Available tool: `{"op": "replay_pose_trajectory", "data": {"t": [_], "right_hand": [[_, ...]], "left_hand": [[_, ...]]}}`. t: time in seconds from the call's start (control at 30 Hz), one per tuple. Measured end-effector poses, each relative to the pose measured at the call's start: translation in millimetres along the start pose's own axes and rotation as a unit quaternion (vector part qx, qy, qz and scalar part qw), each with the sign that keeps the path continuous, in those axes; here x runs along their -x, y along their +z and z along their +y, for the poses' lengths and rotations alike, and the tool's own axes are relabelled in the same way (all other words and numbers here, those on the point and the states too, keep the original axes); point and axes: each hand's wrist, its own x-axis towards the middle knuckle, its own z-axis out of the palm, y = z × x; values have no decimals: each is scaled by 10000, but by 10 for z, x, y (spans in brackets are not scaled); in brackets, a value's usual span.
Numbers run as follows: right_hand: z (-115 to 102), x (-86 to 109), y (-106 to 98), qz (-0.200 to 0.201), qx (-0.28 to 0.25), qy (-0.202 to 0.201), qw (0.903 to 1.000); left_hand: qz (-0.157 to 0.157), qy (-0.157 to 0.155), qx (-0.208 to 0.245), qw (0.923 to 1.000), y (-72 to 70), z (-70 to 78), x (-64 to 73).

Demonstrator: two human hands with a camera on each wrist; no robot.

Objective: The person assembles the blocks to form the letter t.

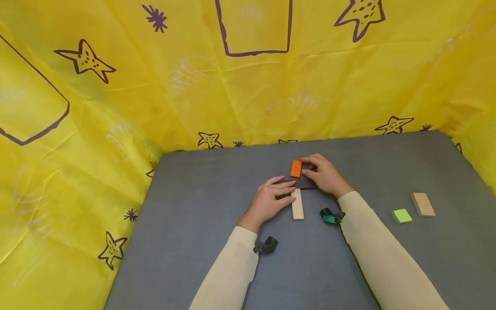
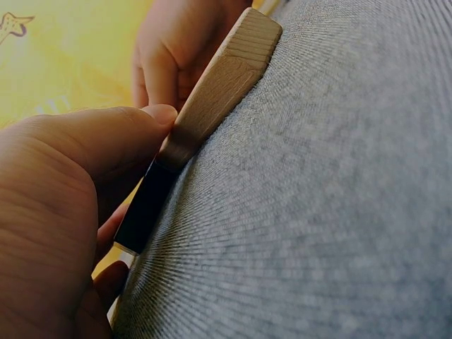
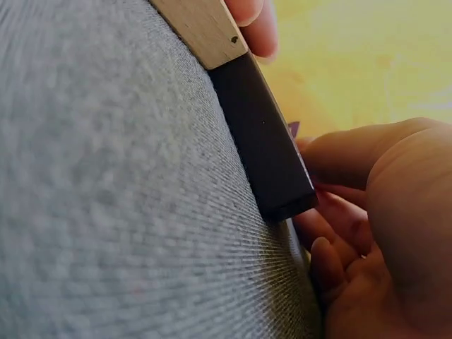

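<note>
A pale wooden block (image 1: 297, 206) lies lengthwise on the grey table, its far end meeting a dark block (image 1: 305, 184) that lies crosswise. Just beyond the dark one is an orange block (image 1: 296, 169). My left hand (image 1: 267, 200) reaches in from the left with fingers stretched over the dark block's left part. Its thumb tip is at the edge of the wooden block (image 2: 212, 99) in the left wrist view. My right hand (image 1: 327, 175) is at the orange block's right side, index fingertip and thumb beside it. In the right wrist view the dark block (image 3: 261, 134) partly hides the right fingers.
To the right on the table (image 1: 193, 206) lie a green block (image 1: 401, 216) and a second wooden block (image 1: 423, 204). A yellow patterned cloth (image 1: 248, 99) hangs behind the table's far edge and along both sides. Dark straps (image 1: 265, 245) sit at both wrists.
</note>
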Motion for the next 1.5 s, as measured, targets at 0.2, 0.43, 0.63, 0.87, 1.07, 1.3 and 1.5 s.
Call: {"op": "replay_pose_trajectory", "data": {"t": [0.2, 0.43, 0.63, 0.87, 1.07, 1.3, 1.5], "right_hand": [[-49, -3, 23, -97, 70, -140, 9998], [-80, -11, 48, -196, 49, -228, 9995], [-82, -12, 70, -282, 83, -320, 9991], [-78, 0, 81, -327, 150, -334, 9988], [-87, 9, 79, -328, 163, -377, 9986], [-93, 15, 80, -315, 99, -426, 9985], [-99, 14, 80, -302, 69, -396, 9987]], "left_hand": [[-54, -44, -48, 10000, -1, 1, -9], [-31, -52, -50, 10000, -4, 6, -6], [-25, -104, 21, 9999, -9, 11, -4], [-20, -118, -8, 9999, -7, 14, -7], [-43, -134, -20, 9999, -11, 16, 0], [-47, -101, 7, 9999, -12, 16, 6], [-27, -64, 31, 10000, -13, 8, 7]]}}
